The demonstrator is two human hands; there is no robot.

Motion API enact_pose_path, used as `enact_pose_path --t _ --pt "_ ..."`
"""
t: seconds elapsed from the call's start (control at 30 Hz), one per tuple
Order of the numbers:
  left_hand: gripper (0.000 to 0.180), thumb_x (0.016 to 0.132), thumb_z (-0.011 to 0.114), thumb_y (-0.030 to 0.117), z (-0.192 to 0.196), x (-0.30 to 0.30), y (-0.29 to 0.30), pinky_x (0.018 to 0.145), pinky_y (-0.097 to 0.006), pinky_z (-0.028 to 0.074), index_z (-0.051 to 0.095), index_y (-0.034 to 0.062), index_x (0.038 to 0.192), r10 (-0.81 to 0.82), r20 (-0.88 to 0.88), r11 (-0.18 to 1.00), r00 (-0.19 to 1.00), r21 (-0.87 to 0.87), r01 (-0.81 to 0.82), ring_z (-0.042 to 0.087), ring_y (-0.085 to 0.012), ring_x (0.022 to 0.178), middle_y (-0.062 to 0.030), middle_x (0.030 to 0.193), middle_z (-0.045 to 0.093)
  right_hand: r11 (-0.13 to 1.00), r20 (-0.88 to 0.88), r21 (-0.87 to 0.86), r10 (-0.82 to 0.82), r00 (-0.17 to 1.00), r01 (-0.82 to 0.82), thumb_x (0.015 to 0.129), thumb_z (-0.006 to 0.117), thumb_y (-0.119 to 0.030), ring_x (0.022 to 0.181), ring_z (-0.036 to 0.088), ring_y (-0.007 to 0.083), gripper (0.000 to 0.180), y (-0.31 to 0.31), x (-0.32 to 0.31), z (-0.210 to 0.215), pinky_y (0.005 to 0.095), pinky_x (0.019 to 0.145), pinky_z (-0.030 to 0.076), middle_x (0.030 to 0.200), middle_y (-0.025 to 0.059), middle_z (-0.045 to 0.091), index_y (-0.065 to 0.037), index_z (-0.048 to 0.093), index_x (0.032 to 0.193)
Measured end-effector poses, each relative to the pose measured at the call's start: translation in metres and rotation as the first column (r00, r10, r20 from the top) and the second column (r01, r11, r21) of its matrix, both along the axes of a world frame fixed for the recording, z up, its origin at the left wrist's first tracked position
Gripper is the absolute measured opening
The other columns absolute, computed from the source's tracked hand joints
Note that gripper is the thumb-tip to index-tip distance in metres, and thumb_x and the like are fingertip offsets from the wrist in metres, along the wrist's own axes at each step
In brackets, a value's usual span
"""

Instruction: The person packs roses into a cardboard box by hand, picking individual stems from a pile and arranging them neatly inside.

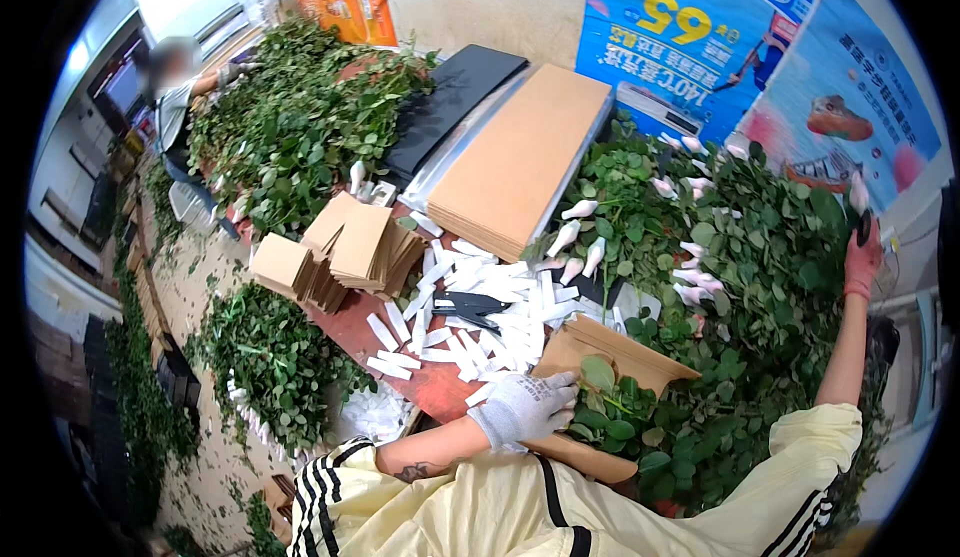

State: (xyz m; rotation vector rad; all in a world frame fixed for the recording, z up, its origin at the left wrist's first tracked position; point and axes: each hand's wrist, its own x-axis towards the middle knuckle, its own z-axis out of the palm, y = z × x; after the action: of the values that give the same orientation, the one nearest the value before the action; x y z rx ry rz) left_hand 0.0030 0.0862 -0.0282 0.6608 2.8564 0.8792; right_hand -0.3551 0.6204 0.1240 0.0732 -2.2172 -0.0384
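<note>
A: Left hand (pixel 524 407), grey knit glove, fingers (pixel 556 389) curled down on the leafy stems (pixel 612 412) inside the brown paper sleeve (pixel 610 352). Pinning, not pinching.

B: Right hand (pixel 862 262)?

A: Pink glove, raised well beyond the sleeve, over the far edge of the big pile of greens (pixel 760 257). Closed around something small and dark; can't tell what.

B: Step?

A: Looks like bundling stems into the sleeve. Stems lie half in, leaves spilling over the open edge. Next move probably calls for keeping the stems pressed flat while adding more or folding the paper shut.

B: Clutter?

A: White paper strips (pixel 480 307) scattered just left of the sleeve, black scissors (pixel 470 309) lying among them. Stacks of folded sleeves (pixel 345 252) further left. Large flat cardboard sheets (pixel 525 152) behind. Second person (pixel 180 107) far behind-left, at another pile of greens (pixel 300 117).

B: Obstructions?

A: Loose branches crowding the sleeve's right side; likely to snag.
</note>
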Motion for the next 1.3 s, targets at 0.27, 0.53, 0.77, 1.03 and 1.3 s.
enact_pose_path --t 0.27,0.53,0.77,1.03,1.3 --pt "0.035 0.082 0.056 0.03 0.002 -0.004 0.001 0.068 -0.036 0.049 0.06 0.0056 0.107 -0.015 -0.056 0.998 0.998 0.061 0.018 0.063 -0.0265 0.08 -0.0114 0.118 0.056 0.98 0.031 0.132 -0.157 0.987 0.152 0.084 0.052 -0.03 0.105 0.053 0.0282 0.038 0.047 0.006 -0.013 0.0373 0.087 0.043 0.114 0.0125 0.057 -0.005 0.055 0.114" --pt "0.037 0.073 0.063 0.024 0.014 -0.005 0.011 0.081 -0.036 0.049 0.062 0.0 0.102 0.045 0.028 0.999 0.999 0.01 -0.045 0.062 -0.0292 0.095 -0.0154 0.116 0.058 0.907 0.095 -0.144 -0.385 0.918 0.395 0.08 0.056 -0.028 0.112 0.051 0.0298 0.047 0.055 0.039 0.0 0.0428 0.093 0.041 0.122 0.0157 0.053 -0.009 0.05 0.123" --pt "0.036 0.075 0.062 0.028 0.012 -0.003 0.005 0.067 -0.036 0.049 0.061 0.0044 0.102 0.029 -0.074 0.999 0.997 -0.02 -0.03 0.063 -0.027 0.078 -0.0098 0.112 0.058 0.691 -0.396 0.387 -0.474 0.787 0.611 0.083 0.052 -0.024 0.109 0.052 0.0325 0.041 0.12 0.06 0.031 0.0415 0.092 0.04 0.117 0.0178 0.055 0.0 0.053 0.116" --pt "0.034 0.084 0.055 0.031 -0.005 0.0 0.005 0.073 -0.038 0.05 0.058 0.007 0.108 -0.005 -0.065 0.993 0.998 0.113 0.013 0.063 -0.026 0.088 -0.0103 0.117 0.058 0.845 -0.181 0.029 0.53 0.828 -0.534 0.075 0.061 -0.008 0.104 0.056 0.0347 0.041 -0.07 0.159 0.1 0.0383 0.088 0.046 0.12 0.019 0.054 0.004 0.054 0.113" --pt "0.029 0.078 0.056 0.03 -0.003 -0.005 -0.003 0.068 -0.038 0.051 0.06 0.007 0.097 -0.003 -0.094 0.993 0.996 0.121 0.015 0.063 -0.0285 0.081 -0.0107 0.114 0.058 0.864 -0.189 0.43 0.369 0.91 -0.261 0.064 0.06 0.001 0.094 0.058 0.0362 0.044 -0.18 0.178 0.128 0.0404 0.079 0.048 0.112 0.0173 0.055 -0.004 0.057 0.108"
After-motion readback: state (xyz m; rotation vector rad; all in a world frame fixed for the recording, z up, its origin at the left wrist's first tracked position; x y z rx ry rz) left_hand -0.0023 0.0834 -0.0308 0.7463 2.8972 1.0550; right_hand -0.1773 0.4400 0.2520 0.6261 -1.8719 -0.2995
